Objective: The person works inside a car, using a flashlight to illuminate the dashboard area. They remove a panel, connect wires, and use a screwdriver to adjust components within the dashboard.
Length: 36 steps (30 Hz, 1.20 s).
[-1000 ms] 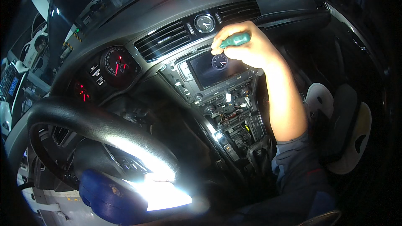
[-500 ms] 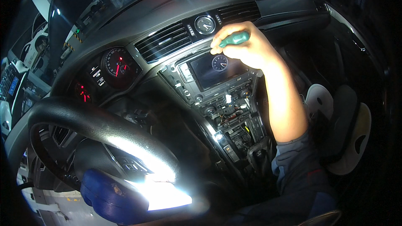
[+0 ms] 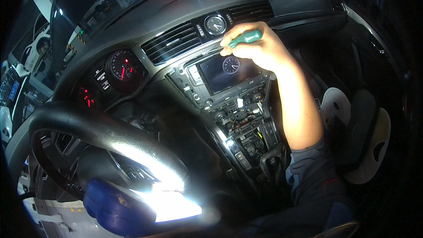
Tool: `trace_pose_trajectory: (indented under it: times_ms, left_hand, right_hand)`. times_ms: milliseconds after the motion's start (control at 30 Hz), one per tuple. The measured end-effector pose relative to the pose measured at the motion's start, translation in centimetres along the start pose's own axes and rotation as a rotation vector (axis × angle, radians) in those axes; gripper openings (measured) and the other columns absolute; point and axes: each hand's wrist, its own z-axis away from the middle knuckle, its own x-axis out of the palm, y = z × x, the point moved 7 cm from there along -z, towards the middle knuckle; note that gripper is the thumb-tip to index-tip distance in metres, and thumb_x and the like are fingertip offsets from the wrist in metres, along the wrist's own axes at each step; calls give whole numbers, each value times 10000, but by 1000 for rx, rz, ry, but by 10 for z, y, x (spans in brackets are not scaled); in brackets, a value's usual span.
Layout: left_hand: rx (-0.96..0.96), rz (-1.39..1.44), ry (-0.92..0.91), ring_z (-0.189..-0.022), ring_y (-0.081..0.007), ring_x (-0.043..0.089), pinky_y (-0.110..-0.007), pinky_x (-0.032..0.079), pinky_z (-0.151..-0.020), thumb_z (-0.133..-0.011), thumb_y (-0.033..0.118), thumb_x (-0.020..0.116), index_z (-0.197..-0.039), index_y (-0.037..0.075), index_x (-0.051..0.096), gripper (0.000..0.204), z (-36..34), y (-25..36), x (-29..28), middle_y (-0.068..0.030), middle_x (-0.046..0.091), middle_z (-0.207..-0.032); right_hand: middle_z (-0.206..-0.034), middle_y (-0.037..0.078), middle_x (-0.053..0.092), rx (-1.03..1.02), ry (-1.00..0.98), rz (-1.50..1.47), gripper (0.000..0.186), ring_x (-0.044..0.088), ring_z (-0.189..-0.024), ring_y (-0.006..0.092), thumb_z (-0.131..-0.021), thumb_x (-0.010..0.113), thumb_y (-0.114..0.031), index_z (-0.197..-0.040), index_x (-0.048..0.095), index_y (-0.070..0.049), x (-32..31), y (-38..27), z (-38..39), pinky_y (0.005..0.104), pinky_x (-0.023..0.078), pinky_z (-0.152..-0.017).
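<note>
1. The dashboard point(image 3: 304, 11) stretches above and to both sides of the display screen, its top dark and curved.
2. The steering wheel point(image 3: 103, 128) stands to the lower left of the display screen, a bright glare on its rim.
3. The display screen point(image 3: 220, 79), the landmark here, sits in the centre stack and shows a dial.
4. The right hand point(image 3: 266, 50) is at the display screen's upper right, covering that corner; the left hand is out of view, so its grip cannot be told.
5. The green-handled tool point(image 3: 248, 37) is above the display screen's upper right, between bent forefinger and thumb, its butt toward the palm; its tip is too small to tell.
6. The right hand's fingers point(image 3: 238, 30) are closed around that handle in a pinch.
</note>
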Motion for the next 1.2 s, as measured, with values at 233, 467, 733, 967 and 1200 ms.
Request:
trace_pose_trajectory:
  times_ms: [233, 467, 733, 967, 1200]
  left_hand:
    - [14, -23, 5, -1198, -317, 580, -524, 550, -898, -1050, 463, 554, -1476, 190, 525, 507, 1, 1, -1, -74, 496, -1454]
    - [35, -47, 12, -1216, -321, 578, -531, 552, -907, -1052, 458, 554, -1491, 194, 518, 514, 3, 3, -1, -76, 486, -1479]
    - [77, -98, 24, -1236, -326, 576, -538, 554, -917, -1054, 453, 554, -1508, 198, 509, 523, 6, 7, 0, -78, 475, -1507]
    - [124, -164, 43, -1254, -330, 574, -545, 556, -926, -1055, 449, 554, -1523, 202, 502, 531, 11, 11, 0, -81, 466, -1532]
    - [177, -229, 60, -1272, -334, 573, -552, 558, -935, -1057, 444, 553, -1538, 206, 495, 540, 17, 16, -1, -83, 456, -1557]
  right_hand:
    - [-952, 130, 786, -47, 24, -73, 209, 790, -910, 222, -838, 704, 9, -1035, 772, 3, -2, 0, 0, 329, 632, -836]
    - [-928, 143, 788, -24, 66, -40, 198, 788, -890, 221, -842, 689, 8, -1023, 769, 6, -3, 0, 2, 331, 633, -842]
    - [-926, 131, 790, -30, 90, -4, 177, 783, -880, 198, -854, 734, -16, -1026, 773, 1, 1, 1, 4, 310, 627, -810]
    - [-929, 106, 789, -86, 76, 24, 171, 777, -876, 175, -879, 764, -39, -1049, 771, -19, 3, 4, 5, 302, 625, -795]
    - [-907, 85, 771, -106, 73, -70, 119, 766, -868, 166, -890, 766, -29, -1008, 761, -17, 3, 8, 6, 293, 620, -781]
